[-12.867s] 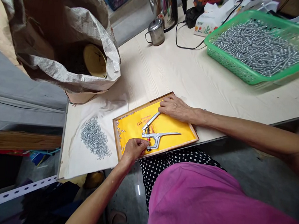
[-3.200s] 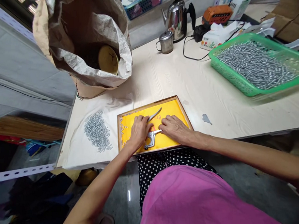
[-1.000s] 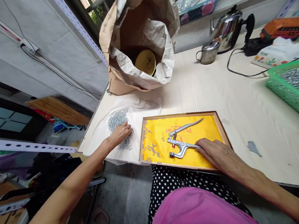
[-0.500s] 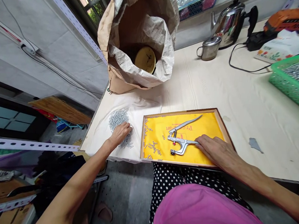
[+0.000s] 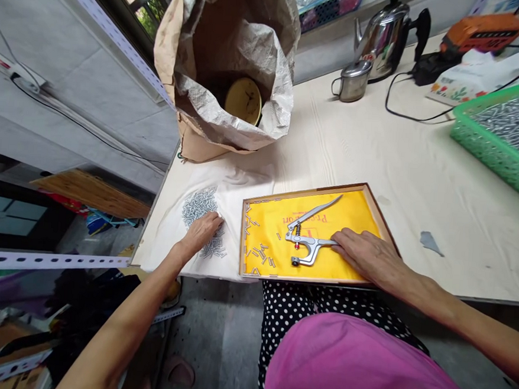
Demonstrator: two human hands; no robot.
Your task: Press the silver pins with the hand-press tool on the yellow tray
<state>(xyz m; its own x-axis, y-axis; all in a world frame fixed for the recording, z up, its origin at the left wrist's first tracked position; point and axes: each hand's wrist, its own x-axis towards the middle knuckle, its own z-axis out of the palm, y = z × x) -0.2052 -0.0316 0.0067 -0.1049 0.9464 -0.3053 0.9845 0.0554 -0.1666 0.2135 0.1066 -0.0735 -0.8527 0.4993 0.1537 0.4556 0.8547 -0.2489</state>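
Observation:
My left hand rests over a pile of small silvery metal pins on a white cloth. Its fingers are pinched together, and whatever lies between them is too small to make out. Over the tray, my right hand grips the lower handle end of silver hand press pliers with a spring between the arms. Their upper handle stands spread away from the lower one. Beneath them is a shallow tray lined in yellow, with scattered pins at its left side.
A large paper sack with a round yellowish object inside stands behind the cloth. To the right are a green basket of metal pieces, a metal mug, a kettle and a black cord.
The whole view has shifted slightly, so everything sits a little further left. Both hands stay at the same places, the left at the pile and the right on the pliers.

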